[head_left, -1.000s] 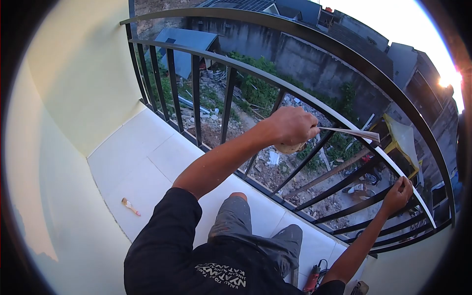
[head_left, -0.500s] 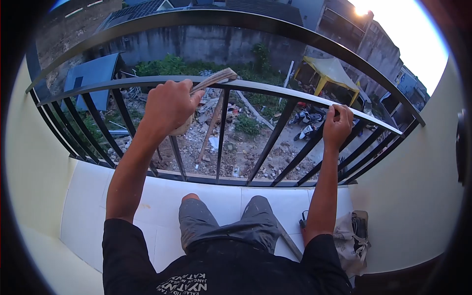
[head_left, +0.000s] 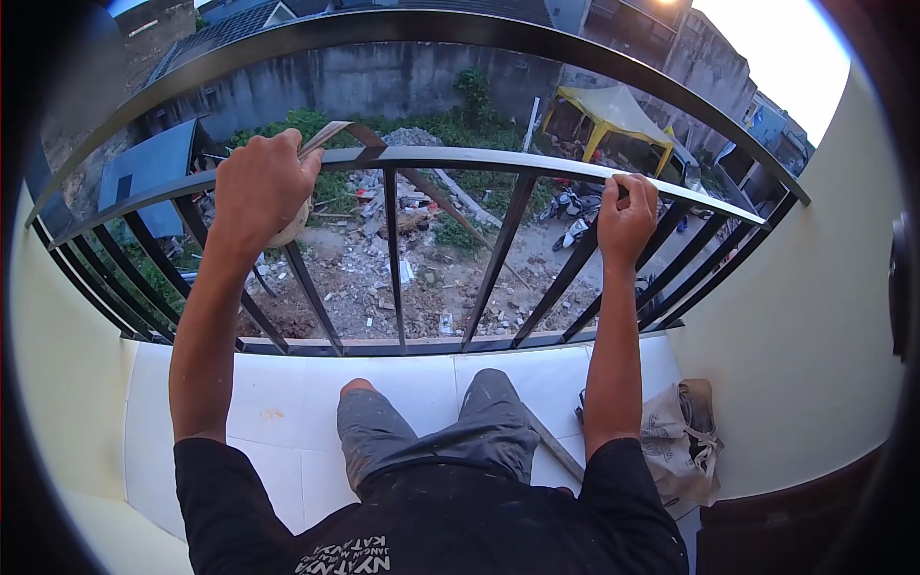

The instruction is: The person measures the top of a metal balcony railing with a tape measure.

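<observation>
A dark metal railing [head_left: 460, 155] crosses in front of me, its middle bar running under both hands. My left hand [head_left: 264, 187] is closed on a long, thin brownish strip [head_left: 331, 134] at the left part of this bar. The strip arches from the fingers onto the bar, and a narrow brown length appears to hang beyond it. Below the left palm shows part of a pale rounded object, mostly hidden. On the right part of the bar, my right hand [head_left: 628, 220] rests with curled fingers gripping it; anything small inside the fingers is hidden.
A higher curved rail [head_left: 450, 27] runs above the bar. A cloth bag [head_left: 676, 446] and a long flat bar [head_left: 556, 446] lie on the white tiled floor [head_left: 249, 393] by my legs. Beyond are rubble, motorbikes and a yellow-framed canopy [head_left: 613, 115].
My left hand has moved left along the bar with the strip. The hanging brown length has swung to the right. My right hand keeps its place on the bar; the view has shifted slightly.
</observation>
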Available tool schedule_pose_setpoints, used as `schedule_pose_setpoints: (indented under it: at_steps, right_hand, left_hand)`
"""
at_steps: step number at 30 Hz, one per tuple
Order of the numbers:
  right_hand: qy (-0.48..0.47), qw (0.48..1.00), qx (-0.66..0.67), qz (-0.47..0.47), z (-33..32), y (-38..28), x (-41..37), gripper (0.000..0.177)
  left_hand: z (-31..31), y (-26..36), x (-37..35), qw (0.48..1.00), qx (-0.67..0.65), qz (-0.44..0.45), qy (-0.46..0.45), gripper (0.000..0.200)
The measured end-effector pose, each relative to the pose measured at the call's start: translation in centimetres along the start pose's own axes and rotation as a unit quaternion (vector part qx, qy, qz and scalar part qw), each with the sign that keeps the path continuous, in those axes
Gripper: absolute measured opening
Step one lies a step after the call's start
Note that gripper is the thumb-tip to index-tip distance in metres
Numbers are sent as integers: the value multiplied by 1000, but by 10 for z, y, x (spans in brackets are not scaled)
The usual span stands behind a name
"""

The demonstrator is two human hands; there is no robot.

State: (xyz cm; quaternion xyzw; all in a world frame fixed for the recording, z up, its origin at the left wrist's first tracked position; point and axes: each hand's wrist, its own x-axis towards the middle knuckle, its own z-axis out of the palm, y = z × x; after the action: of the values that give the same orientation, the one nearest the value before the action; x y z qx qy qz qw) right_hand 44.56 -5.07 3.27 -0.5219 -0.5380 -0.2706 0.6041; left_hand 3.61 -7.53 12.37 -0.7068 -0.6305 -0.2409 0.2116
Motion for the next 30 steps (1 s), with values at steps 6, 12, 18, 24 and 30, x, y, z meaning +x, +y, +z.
schedule_pose_setpoints:
  at_steps: [6,12,18,24,30]
  right_hand:
    - [2,1000,6,-5,0,0,1,8]
    - [6,1000,2,-17,-1,-5,1,8]
    - [4,1000,3,-7,0,-3,1,8]
    - [11,999,-14,-26,2,4,0,10]
    - [9,1000,-10,-18,3,4,0,10]
  left_hand:
    - [-3,-2,0,999,11,-28,-11,40]
    - [1,-8,4,998,17,-55,-30,39]
    - [-21,-27,7,987,-44,-112,104,34]
    - [-40,-80,-16,842,-234,-143,464,27]
    - [-74,-162,-79,616,-456,-214,606,28]
